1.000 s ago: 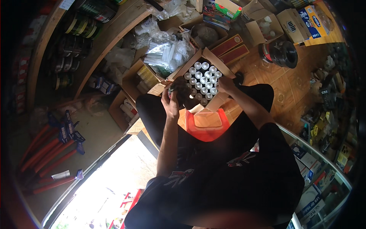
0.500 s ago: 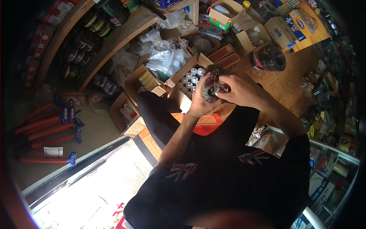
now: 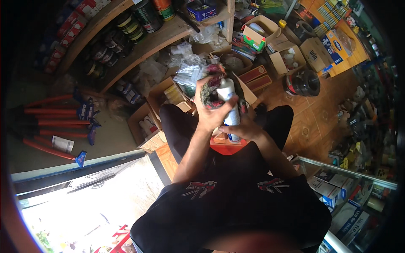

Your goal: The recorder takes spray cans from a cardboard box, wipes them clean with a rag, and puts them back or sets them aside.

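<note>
In front of my lap I hold a white cylindrical can (image 3: 226, 89) with blue print near its lower end, tilted slightly. My left hand (image 3: 206, 114) is closed round a dark, red-and-green patterned cloth (image 3: 209, 96), and its thumb presses across the can's side. The cloth lies about the can's upper part, some of it showing on the far side too. Lower down, my right hand (image 3: 247, 127) is closed round the can. Part of the can is hidden by my fingers. Just below my hands is a red-orange item (image 3: 228, 147) between my legs.
Ahead stand open cardboard boxes (image 3: 145, 114) and plastic-wrapped packs (image 3: 187, 76). Wooden shelves (image 3: 168, 38) with tins rise at the left, near orange-handled tools (image 3: 63, 122). A black coil (image 3: 306, 82) lies on the tiled floor (image 3: 295, 114). A glass case (image 3: 346, 173) is at my right.
The white can has come into clear view in my hands. My right hand has moved down from the cloth to the can's lower part. The view has shifted somewhat.
</note>
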`<state>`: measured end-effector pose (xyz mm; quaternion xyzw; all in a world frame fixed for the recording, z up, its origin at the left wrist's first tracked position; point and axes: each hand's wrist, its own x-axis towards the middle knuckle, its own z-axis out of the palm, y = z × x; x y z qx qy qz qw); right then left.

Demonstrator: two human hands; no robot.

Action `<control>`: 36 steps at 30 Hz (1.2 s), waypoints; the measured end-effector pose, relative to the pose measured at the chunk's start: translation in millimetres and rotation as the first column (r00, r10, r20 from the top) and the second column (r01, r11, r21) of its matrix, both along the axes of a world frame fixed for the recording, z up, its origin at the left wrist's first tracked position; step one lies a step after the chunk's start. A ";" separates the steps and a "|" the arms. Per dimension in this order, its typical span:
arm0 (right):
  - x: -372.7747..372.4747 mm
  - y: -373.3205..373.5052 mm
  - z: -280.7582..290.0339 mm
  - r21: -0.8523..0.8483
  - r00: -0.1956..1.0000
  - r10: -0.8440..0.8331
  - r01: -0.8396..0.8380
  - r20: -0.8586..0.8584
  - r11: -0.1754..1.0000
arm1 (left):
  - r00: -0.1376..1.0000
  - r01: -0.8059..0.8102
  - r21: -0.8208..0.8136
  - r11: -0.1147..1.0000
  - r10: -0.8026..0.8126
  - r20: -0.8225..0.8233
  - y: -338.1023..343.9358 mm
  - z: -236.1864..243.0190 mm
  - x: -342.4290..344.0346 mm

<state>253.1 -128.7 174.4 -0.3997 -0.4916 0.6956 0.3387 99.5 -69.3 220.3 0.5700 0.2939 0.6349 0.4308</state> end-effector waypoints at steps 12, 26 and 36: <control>-34.4 8.0 49.2 0.576 0.708 -0.529 0.209 0.468 0.790 | 0.969 -0.186 -0.026 0.982 0.179 -0.171 21.4 38.0 -4.1; -21.4 0.3 66.0 -0.242 0.900 0.099 -0.218 -0.424 0.945 | 0.791 0.410 -0.409 0.815 -0.095 0.604 18.5 29.2 -23.4; -29.2 19.6 49.7 0.505 0.556 -0.486 0.133 0.675 0.853 | 0.935 -0.351 -0.059 0.934 0.348 -0.065 28.2 26.7 3.9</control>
